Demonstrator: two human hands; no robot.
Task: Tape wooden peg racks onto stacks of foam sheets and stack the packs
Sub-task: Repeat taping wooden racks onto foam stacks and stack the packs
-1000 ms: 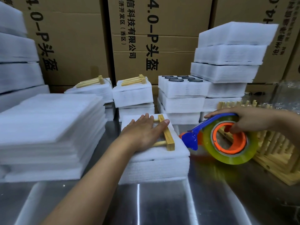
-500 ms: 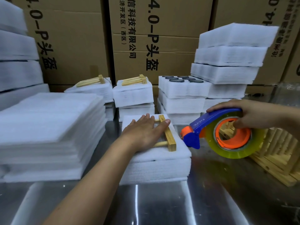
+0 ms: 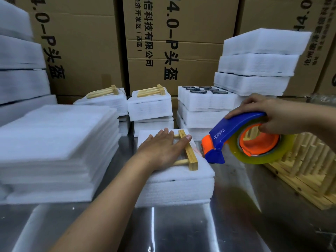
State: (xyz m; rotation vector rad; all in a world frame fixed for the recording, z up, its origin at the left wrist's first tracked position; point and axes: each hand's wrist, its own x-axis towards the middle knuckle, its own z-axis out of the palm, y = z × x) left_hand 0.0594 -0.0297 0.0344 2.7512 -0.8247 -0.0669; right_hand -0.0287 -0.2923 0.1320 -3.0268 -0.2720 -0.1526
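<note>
A small stack of white foam sheets (image 3: 174, 186) lies on the metal table in the middle. On top of it rests a wooden peg rack (image 3: 189, 153). My left hand (image 3: 161, 148) lies flat over the rack's pegs, fingers straight, thumb on the bar. My right hand (image 3: 276, 113) grips a blue and orange tape dispenser (image 3: 236, 131) with a roll of clear yellowish tape (image 3: 261, 153). The dispenser's nose hovers just right of the rack, at the foam's right edge.
A large stack of foam sheets (image 3: 54, 148) sits at the left. Taped packs with racks (image 3: 149, 104) stand behind, beside taller foam piles (image 3: 254, 70). Loose wooden racks (image 3: 309, 164) lie at the right. Cardboard boxes (image 3: 172, 42) form the back wall.
My right hand has lifted the tape dispenser and tilted its nose down toward the right edge of the foam stack. My left hand has stayed on the rack.
</note>
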